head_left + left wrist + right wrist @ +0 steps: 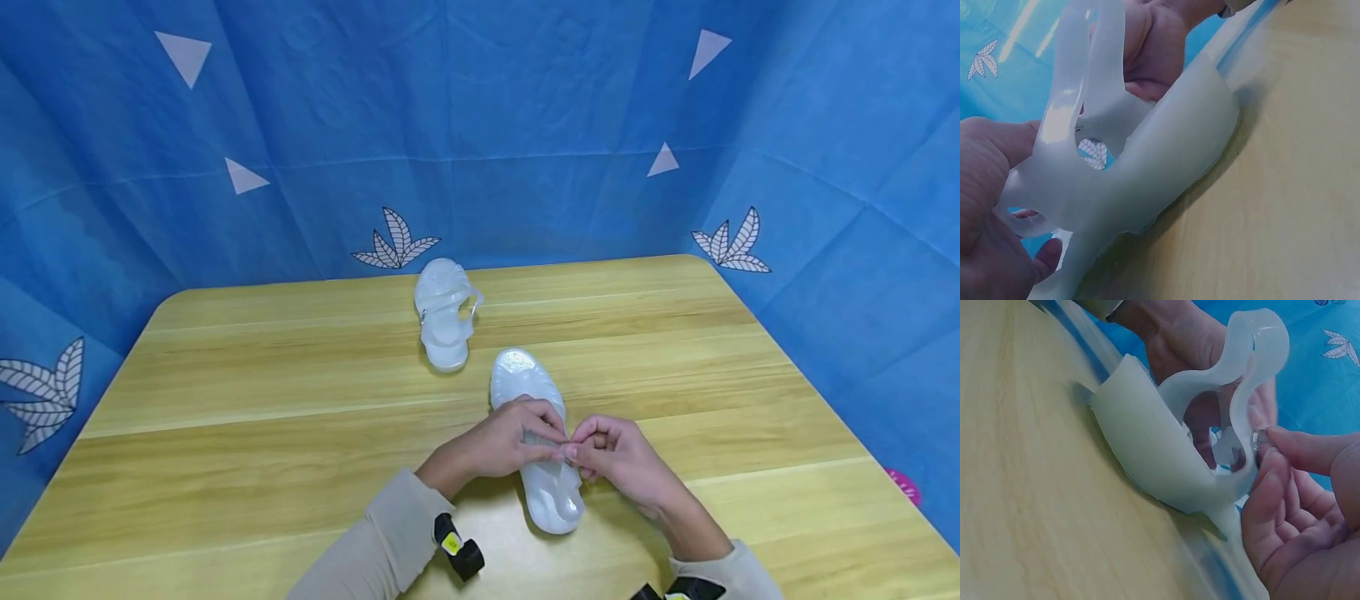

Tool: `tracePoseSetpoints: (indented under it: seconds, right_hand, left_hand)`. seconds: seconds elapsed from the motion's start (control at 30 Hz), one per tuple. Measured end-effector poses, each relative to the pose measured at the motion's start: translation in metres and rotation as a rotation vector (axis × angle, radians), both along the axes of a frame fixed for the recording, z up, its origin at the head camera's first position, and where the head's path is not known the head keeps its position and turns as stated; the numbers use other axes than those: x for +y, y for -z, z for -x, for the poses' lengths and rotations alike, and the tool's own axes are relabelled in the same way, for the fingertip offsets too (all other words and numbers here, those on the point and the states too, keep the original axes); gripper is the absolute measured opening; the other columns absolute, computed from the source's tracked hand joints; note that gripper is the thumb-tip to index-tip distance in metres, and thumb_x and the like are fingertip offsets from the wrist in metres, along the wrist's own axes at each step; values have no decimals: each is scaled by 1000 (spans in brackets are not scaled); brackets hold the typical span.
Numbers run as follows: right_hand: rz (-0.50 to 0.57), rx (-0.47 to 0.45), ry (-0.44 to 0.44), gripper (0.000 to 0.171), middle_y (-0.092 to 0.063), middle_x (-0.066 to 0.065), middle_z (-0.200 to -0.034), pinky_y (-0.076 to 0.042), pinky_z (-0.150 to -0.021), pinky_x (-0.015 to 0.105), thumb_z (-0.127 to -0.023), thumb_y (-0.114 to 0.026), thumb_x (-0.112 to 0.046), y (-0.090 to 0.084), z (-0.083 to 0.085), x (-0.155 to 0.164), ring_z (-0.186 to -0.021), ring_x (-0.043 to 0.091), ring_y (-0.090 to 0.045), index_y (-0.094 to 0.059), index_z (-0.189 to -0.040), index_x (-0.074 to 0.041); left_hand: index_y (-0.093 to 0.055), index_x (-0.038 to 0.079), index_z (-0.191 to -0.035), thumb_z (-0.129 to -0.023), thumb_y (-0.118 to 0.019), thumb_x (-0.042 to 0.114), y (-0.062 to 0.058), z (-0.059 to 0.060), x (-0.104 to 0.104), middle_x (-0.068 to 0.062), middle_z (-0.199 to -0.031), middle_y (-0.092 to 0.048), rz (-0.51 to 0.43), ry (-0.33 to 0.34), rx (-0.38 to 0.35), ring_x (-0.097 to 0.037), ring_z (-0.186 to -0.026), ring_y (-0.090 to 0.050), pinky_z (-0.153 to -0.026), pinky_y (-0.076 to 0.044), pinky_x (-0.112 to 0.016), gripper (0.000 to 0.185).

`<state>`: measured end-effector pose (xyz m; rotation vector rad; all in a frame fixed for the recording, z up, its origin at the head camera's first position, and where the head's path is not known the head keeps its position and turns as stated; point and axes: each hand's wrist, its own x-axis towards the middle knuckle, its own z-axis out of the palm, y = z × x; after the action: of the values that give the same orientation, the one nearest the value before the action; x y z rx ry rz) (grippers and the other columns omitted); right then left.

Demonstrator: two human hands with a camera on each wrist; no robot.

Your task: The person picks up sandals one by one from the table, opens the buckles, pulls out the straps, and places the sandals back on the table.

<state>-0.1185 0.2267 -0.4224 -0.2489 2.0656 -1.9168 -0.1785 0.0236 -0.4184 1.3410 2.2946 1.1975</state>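
A whitish translucent jelly sandal [553, 504] lies on the table under both hands, toe pointing away. The left hand [498, 442] reaches across it from the left, its fingers and thumb gripping the sandal around the strap. From the right, the right hand [626, 462] pinches the strap end by a small metal buckle [1257, 439] between thumb and forefinger. The heel strap [1266, 347] stands up in a loop in the right wrist view. Fingers partly hide how the strap end sits in the buckle.
A matching sandal [447, 329] lies farther back on the wooden table [262, 467], left of the hands. Blue cloth [487, 108] with white triangles and leaf prints hangs behind the table and along its sides.
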Motion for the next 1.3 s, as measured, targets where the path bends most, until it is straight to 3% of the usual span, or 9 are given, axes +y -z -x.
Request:
tracePoseSetpoints:
  seconds: [0.13, 0.27, 0.53, 0.83, 1.1, 1.3]
  right_hand:
    - [37, -47, 20, 7, -65, -1, -74, -49, -55, 19, -87, -65, -7, 1, 1, -1, -60, 6, -55, -59, -84, -8]
    - [49, -59, 33, 8, -67, -1, -73, -49, -53, 19, -85, -68, -9, 2, 2, 0, -58, 6, -56, -60, -82, -9]
    - [-29, -18, -33, 14, -65, 1, -74, -50, -55, 22, -89, -64, -13, 0, 2, 11, -63, 8, -58, -59, -89, 1]
    - [-14, -43, -121, 21, -63, 6, -83, -54, -63, 26, -86, -65, -8, 1, 2, 19, -72, 11, -62, -55, -98, 7]
    - [18, 56, -95, 26, -67, 3, -83, -54, -62, 24, -87, -64, -3, 2, 1, 16, -70, 8, -62, -53, -97, 18]
    - [0, 73, -31, 23, -68, 1, -80, -54, -60, 25, -85, -66, -5, 4, 0, 11, -67, 8, -62, -60, -95, 14]
  left_hand:
    - [-75, 10, -99, -84, -71, 17, 1, 0, 1, 3, -101, -64, 0, 6, 8, -8, -100, -51, -93, -39, -22, 17]
    - [-75, 9, -99, -84, -70, 16, 1, 0, 2, 2, -101, -64, -8, 8, 6, -9, -100, -52, -93, -39, -22, 17]
    - [-74, 7, -97, -84, -71, 17, 2, 1, 0, 1, -99, -65, -14, -17, -43, -9, -99, -53, -91, -40, -22, 17]
    - [-75, 7, -96, -84, -71, 17, 5, 2, -1, 1, -99, -64, -29, -20, -59, -10, -99, -53, -92, -40, -23, 17]
    - [-74, 6, -97, -84, -71, 17, 4, 1, 0, 2, -98, -64, -34, -26, -87, -10, -99, -52, -91, -40, -23, 17]
    - [-74, 7, -96, -84, -71, 17, 2, 1, 0, 2, -98, -64, -29, -31, -87, -9, -100, -52, -92, -40, -23, 16]
